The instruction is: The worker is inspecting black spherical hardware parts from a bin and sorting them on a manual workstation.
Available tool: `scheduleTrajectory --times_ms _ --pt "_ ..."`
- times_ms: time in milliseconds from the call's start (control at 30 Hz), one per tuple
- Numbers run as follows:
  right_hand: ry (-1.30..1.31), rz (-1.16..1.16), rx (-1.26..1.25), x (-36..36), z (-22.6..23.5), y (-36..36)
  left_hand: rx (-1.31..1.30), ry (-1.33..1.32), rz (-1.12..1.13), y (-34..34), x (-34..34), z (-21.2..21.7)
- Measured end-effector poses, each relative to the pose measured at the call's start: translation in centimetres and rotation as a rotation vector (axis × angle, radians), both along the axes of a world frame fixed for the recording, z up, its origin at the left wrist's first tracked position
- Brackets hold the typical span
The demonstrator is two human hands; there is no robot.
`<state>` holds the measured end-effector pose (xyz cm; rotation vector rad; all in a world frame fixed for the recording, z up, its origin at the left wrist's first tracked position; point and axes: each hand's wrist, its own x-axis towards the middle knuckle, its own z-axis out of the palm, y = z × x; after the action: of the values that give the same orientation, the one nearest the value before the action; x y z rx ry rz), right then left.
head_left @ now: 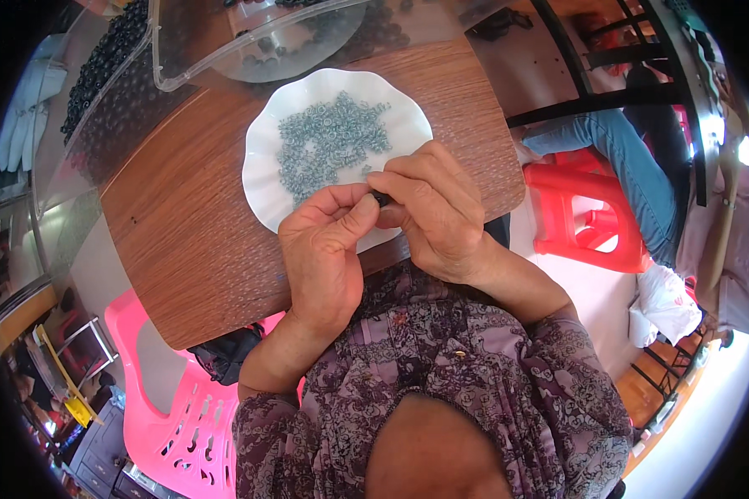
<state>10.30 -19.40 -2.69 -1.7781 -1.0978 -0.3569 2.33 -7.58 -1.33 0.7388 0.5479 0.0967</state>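
L hand [324, 254] & R hand [441, 204]: fingers clamped on small black piece [380, 199] over near side of white plate [262, 150]; pale clear rings [333, 137] lie on plate. Prob. best: steady w/ L, adjust w/ R, stay above plate to catch drops.

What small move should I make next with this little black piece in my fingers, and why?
Probably turn the small black piece slightly toward your eyes. The left hand and right hand cover most of it, so its details can't be told. Both appear over the scalloped white plate of tiny translucent rings, which might catch a slip.
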Motion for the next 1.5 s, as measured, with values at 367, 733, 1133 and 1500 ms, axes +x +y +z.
scheduleTrajectory --times_ms 367,733,1133,1500 --pt "0.045 0.067 0.044 0.6 -0.2 -0.1 0.054 -0.014 0.001 0.0 0.2 -0.2" --pt "0.161 0.012 0.025 -0.4 0.5 -0.4 0.099 -0.056 -0.028 0.5 -0.1 0.7" --pt "0.003 -0.019 0.002 -0.5 0.4 0.1 0.158 -0.046 -0.039 0.8 -0.2 0.8" --pt "-0.087 -0.029 0.004 0.1 -0.1 0.2 0.164 -0.036 -0.048 0.3 0.3 0.9"
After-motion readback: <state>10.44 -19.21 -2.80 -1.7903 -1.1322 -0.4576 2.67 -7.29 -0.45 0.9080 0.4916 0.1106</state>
